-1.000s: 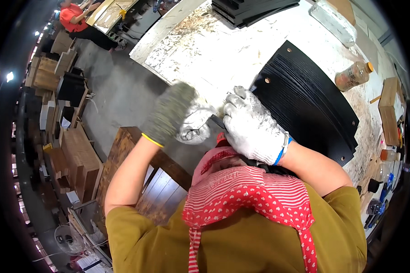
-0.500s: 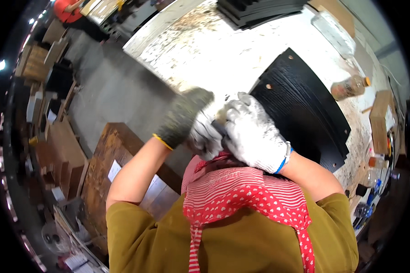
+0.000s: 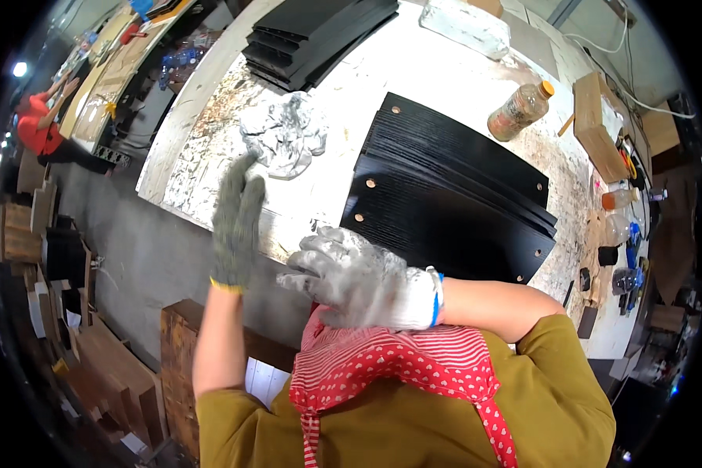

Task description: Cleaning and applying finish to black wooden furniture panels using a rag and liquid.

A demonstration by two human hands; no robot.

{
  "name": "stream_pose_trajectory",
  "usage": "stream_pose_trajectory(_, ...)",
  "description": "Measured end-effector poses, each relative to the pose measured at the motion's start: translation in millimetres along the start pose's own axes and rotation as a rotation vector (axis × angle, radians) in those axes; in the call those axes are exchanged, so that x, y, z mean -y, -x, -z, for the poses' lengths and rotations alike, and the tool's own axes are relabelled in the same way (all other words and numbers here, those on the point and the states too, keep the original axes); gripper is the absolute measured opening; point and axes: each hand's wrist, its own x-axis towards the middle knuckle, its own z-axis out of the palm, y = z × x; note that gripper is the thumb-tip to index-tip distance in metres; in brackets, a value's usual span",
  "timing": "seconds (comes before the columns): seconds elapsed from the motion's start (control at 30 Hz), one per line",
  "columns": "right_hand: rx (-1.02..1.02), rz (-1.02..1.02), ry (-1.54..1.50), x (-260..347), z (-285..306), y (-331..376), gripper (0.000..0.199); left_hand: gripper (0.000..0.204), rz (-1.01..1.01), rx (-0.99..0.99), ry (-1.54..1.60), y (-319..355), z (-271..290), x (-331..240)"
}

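Note:
My left hand (image 3: 240,222), in a dark green knit glove with a yellow cuff, is open at the table's front left edge. Its stretched fingers reach up to a crumpled white rag (image 3: 285,134) with dark smears, which lies on the table. My right hand (image 3: 349,274), in a smudged white glove with a blue cuff, hovers before my apron, slightly blurred. Its fingers are apart and nothing shows in them. Just beyond it lies a fanned stack of curved black boards (image 3: 452,183) with holes near their corners; the wrist is close to the lowest board.
At the back stands another pile of black boards (image 3: 312,39). A bottle with an orange cap (image 3: 520,111) and a clear wrapped block (image 3: 466,27) rest on the white stained table (image 3: 187,168). Small bottles and tools line the right side. A person in red (image 3: 39,129) works far left.
The white rag has left my hands and now lies on the table. My hands have parted, the left moving left and forward. The whole view has turned toward the right.

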Motion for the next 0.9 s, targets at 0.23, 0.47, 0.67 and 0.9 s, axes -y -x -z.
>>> stream_pose_trajectory(0.23,-0.035,-0.158,-0.470,-17,99,2,0.036,0.036,0.049,0.064,0.076,97,-54,3)
stream_pose_trajectory(0.47,-0.144,-1.020,0.201,-241,140,84,0.054,0.040,0.244,0.163,0.359,89,-61,16)
stream_pose_trajectory(0.67,-0.139,-0.688,0.149,-286,76,127,0.073,0.036,0.148,0.131,0.238,85,-62,9)
stream_pose_trajectory(0.9,0.116,-1.111,-0.064,-254,110,91,0.083,0.038,0.253,0.098,0.367,80,-70,5)
